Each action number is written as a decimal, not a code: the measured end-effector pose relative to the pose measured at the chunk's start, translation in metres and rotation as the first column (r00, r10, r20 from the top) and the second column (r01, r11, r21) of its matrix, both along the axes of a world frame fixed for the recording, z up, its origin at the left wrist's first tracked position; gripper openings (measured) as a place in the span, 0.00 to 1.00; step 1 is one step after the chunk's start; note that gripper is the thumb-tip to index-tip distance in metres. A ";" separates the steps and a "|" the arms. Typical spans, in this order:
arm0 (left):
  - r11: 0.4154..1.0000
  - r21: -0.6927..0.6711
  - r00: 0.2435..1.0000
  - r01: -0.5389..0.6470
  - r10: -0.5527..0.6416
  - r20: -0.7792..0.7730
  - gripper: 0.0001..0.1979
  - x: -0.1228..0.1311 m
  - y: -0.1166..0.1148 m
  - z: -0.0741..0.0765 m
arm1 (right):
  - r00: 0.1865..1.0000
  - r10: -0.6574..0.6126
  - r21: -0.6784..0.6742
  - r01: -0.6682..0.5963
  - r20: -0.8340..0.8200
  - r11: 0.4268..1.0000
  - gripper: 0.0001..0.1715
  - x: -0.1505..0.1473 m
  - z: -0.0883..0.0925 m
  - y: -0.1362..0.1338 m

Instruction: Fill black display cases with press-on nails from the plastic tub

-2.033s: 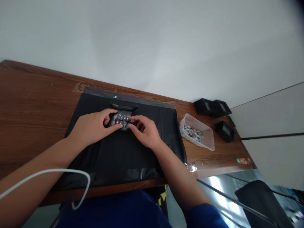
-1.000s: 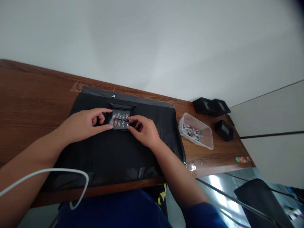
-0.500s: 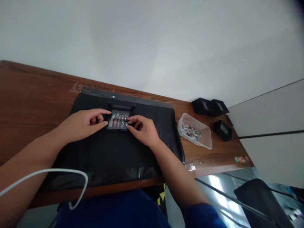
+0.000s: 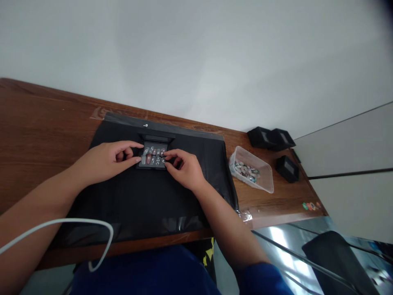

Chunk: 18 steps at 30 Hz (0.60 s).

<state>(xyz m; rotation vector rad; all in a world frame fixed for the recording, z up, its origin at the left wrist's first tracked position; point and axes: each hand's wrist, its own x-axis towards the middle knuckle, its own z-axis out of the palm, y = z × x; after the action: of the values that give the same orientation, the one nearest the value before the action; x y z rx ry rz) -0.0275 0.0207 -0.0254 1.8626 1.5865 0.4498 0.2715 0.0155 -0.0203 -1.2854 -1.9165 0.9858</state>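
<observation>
A black press-on nail case [image 4: 142, 166] lies on the black mat with its lid raised at the back. Inside, two rows of glittery silver and pinkish false nails [image 4: 149, 159] rest on a grey insert. At the case's left edge is my left hand [image 4: 112, 162], thumb and forefinger on the side and the other fingers curled in. My right hand [image 4: 186, 168] grips the right edge the same way, its thumb beside the end nail of the front row. The fingertips partly cover both edges of the case.
To the right stands a clear plastic tub [image 4: 266, 178] with many loose false nails in it. Several black boxes [image 4: 287, 169] sit beyond it. The black mat [image 4: 138, 205] covers part of the wooden table [image 4: 46, 119]. A white cable [image 4: 76, 220] loops over my left forearm.
My right thumb has shifted very slightly along the front right of the case. Both hands otherwise stay at its edges, and the nails look unmoved.
</observation>
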 end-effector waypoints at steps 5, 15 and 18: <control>0.999 -0.027 0.999 -0.030 0.031 0.020 0.37 0.001 0.000 0.003 | 0.992 -0.070 0.075 0.078 -0.107 0.994 0.21 0.004 -0.001 0.001; 0.997 -0.051 0.999 -0.049 0.050 0.017 0.29 0.003 -0.001 0.007 | 0.975 -0.191 0.215 0.213 -0.116 0.953 0.40 0.003 -0.009 0.005; 0.997 -0.042 0.997 -0.065 0.066 0.031 0.29 0.006 -0.004 0.012 | 0.977 -0.179 0.206 0.200 -0.117 0.958 0.43 -0.002 -0.011 0.006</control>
<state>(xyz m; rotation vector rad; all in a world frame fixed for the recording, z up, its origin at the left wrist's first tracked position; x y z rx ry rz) -0.0212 0.0168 -0.0137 1.7678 1.6269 0.4705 0.2696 0.0219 -0.0316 -1.2438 -1.7363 0.7076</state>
